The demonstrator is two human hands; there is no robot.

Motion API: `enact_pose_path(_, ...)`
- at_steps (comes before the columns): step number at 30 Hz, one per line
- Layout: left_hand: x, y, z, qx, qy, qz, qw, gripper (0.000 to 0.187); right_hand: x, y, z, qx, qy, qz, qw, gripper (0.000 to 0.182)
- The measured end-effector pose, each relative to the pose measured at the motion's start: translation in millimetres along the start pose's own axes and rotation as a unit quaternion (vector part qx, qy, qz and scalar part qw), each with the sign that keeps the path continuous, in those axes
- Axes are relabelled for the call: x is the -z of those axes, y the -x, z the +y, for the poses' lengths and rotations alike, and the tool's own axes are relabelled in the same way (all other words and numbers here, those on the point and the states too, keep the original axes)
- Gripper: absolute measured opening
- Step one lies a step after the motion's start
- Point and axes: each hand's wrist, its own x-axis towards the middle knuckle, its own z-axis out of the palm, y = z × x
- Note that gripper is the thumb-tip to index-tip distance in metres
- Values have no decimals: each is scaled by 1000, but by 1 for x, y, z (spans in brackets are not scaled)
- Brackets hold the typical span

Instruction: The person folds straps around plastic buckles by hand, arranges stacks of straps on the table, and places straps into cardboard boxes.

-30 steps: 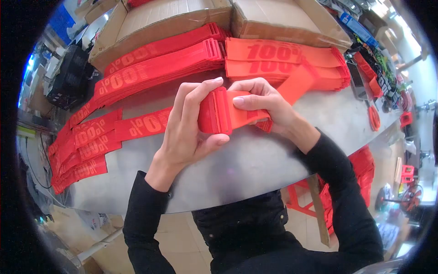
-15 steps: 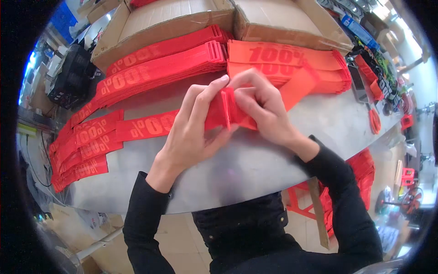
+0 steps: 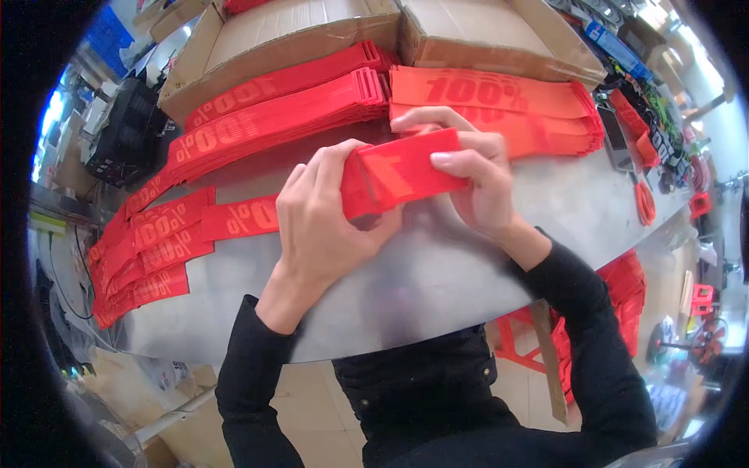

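Note:
A red strap (image 3: pixel 417 168) with pale printing lies between my two hands over the middle of the metal table (image 3: pixel 351 304). My left hand (image 3: pixel 324 210) grips its left part, and the printed tail runs out to the left from under that hand. The folded right end is pinched between the thumb and fingers of my right hand (image 3: pixel 484 175). Behind my hands are piles of red straps (image 3: pixel 273 129) on the left and orange straps (image 3: pixel 484 93) marked 100% on the right.
Two open cardboard boxes (image 3: pixel 296 39) stand at the back. More red straps (image 3: pixel 156 249) overlap at the left edge. Orange-handled scissors (image 3: pixel 644 204) and a phone (image 3: pixel 614 140) lie at the right. A black case (image 3: pixel 125 132) is at the far left.
My right hand has moved right and a little down, drawing a flat folded end of the red strap into view. The orange strap end near my right hand now lies against its pile.

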Motion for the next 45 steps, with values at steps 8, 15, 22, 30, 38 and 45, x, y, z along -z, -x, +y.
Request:
enact_pose_path(8, 1, 3, 1, 5, 0, 21, 1000, 60, 17, 3, -1, -9, -152, 86, 985, 46)
enact_pose_path(15, 0, 5, 0, -17, -3, 48, 999, 62, 36, -10, 2, 28, -120, 28, 992, 33)
enact_pose_path(22, -3, 2, -11, 18, 80, 80, 993, 54, 50, -30, -7, 95, 415, -70, 902, 19)
enact_pose_path(30, 2, 9, -12, 18, 108, 95, 989, 44, 63, -33, -1, 99, 437, -60, 892, 19)
enact_pose_path(38, 0, 3, -8, -21, -18, 34, 999, 40, -2, -6, 6, -96, 101, -112, 984, 28)
enact_pose_path(45, 12, -2, -12, -38, -86, -25, 995, 34, 33, -16, -20, -172, 69, -139, 973, 31)
